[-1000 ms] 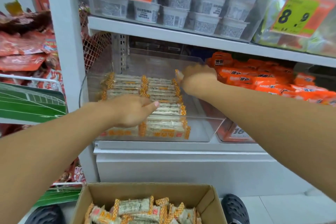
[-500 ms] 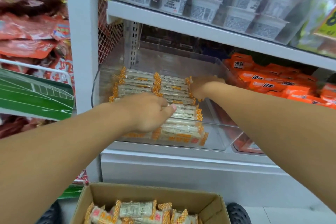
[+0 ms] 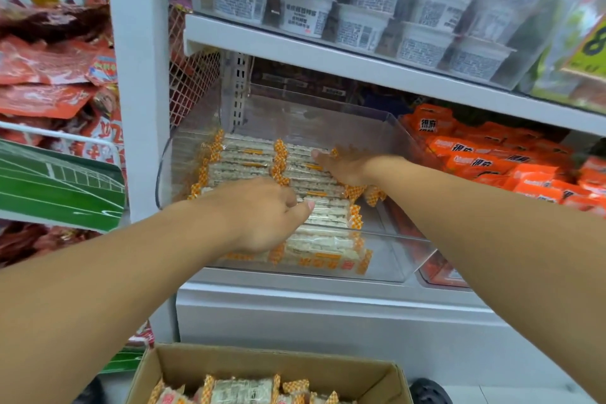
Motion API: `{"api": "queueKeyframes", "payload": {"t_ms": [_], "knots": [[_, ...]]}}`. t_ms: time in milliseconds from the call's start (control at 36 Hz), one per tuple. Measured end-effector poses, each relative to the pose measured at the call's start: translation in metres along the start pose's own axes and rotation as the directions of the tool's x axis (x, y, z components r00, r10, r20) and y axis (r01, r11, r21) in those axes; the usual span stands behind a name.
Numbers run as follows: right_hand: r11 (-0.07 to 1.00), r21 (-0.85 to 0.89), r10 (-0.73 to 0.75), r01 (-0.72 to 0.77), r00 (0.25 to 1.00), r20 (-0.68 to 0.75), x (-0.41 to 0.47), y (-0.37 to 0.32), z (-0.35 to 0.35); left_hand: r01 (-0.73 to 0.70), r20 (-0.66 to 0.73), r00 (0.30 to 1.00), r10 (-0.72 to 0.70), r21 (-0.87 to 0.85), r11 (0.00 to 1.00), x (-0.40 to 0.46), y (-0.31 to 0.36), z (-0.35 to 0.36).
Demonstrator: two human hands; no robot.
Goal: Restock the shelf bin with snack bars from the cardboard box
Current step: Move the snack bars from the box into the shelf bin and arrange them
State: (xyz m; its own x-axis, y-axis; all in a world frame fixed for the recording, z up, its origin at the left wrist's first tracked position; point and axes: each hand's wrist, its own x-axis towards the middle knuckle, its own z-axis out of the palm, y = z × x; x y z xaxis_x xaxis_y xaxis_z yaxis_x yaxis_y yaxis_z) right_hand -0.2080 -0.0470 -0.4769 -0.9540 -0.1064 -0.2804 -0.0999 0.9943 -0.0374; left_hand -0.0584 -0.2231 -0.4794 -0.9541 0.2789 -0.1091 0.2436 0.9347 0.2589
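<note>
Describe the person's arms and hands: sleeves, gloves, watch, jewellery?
Both forearms are bare to the frame edge, no sleeves in view. Left hand and right hand are ungloved. No watch, bracelet or ring shows. The left thumbnail is short and unpainted.

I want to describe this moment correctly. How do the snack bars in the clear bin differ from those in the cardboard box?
The snack bars in the clear bin lie in neat rows side by side; those in the cardboard box lie jumbled at angles. The bin sits on the shelf, where both hands reach in; the box sits low, untouched. Both lots share clear wrappers with orange checked ends.
</note>
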Motion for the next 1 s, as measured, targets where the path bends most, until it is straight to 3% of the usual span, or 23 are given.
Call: {"api": "queueKeyframes", "payload": {"t_ms": [222, 389, 556, 639, 722, 750, 778, 833, 861, 889, 917, 944, 1000], "knots": [[0.987, 0.149, -0.058, 0.067, 0.996, -0.062, 0.024, 0.015, 0.024, -0.023, -0.029, 0.999, 0.024, 0.007, 1.000, 0.001, -0.002, 0.003], [0.973, 0.209, -0.095, 0.098, 0.995, -0.026, 0.018, 0.014, 0.017, -0.027, -0.024, 0.999, 0.026, -0.020, 0.999, 0.003, -0.005, 0.002], [0.985, 0.151, -0.083, 0.086, 0.996, -0.025, 0.009, 0.013, 0.019, -0.018, -0.038, 0.999, 0.017, -0.010, 1.000, -0.002, -0.001, 0.000], [0.976, 0.195, -0.103, 0.101, 0.995, 0.002, -0.017, 0.009, 0.012, -0.024, -0.175, 0.984, 0.029, 0.032, 0.999, -0.006, -0.002, 0.003], [0.975, 0.111, -0.177, 0.193, 0.974, -0.138, -0.068, 0.010, 0.004, -0.070, -0.430, 0.893, 0.134, 0.163, 0.984, -0.017, 0.002, 0.006], [0.971, 0.016, -0.228, 0.240, 0.938, -0.263, -0.092, 0.013, 0.008, -0.086, -0.491, 0.853, 0.180, 0.208, 0.974, -0.023, 0.006, 0.006], [0.952, -0.061, -0.295, 0.298, 0.855, -0.426, -0.117, 0.017, 0.016, -0.109, -0.534, 0.814, 0.229, 0.246, 0.963, -0.029, 0.010, 0.007], [0.874, -0.144, -0.404, 0.465, 0.527, -0.748, -0.173, 0.022, 0.047, -0.179, -0.603, 0.733, 0.316, 0.278, 0.944, -0.046, 0.021, 0.010], [0.824, -0.149, -0.384, 0.546, 0.345, -0.856, -0.192, 0.021, 0.069, -0.223, -0.635, 0.690, 0.348, 0.270, 0.937, -0.055, 0.026, 0.015], [0.779, -0.114, -0.317, 0.617, 0.231, -0.920, -0.207, 0.018, 0.092, -0.268, -0.660, 0.654, 0.370, 0.255, 0.929, -0.064, 0.030, 0.023], [0.735, -0.027, -0.239, 0.677, 0.222, -0.945, -0.215, 0.013, 0.116, -0.306, -0.661, 0.646, 0.381, 0.233, 0.923, -0.073, 0.035, 0.032], [0.703, 0.080, -0.203, 0.707, 0.307, -0.930, -0.216, 0.009, 0.141, -0.329, -0.618, 0.685, 0.385, 0.209, 0.921, -0.081, 0.039, 0.043], [0.737, 0.270, -0.264, 0.619, 0.632, -0.729, -0.212, 0.004, 0.192, -0.272, -0.331, 0.886, 0.325, 0.198, 0.942, -0.093, 0.041, 0.076]]}}
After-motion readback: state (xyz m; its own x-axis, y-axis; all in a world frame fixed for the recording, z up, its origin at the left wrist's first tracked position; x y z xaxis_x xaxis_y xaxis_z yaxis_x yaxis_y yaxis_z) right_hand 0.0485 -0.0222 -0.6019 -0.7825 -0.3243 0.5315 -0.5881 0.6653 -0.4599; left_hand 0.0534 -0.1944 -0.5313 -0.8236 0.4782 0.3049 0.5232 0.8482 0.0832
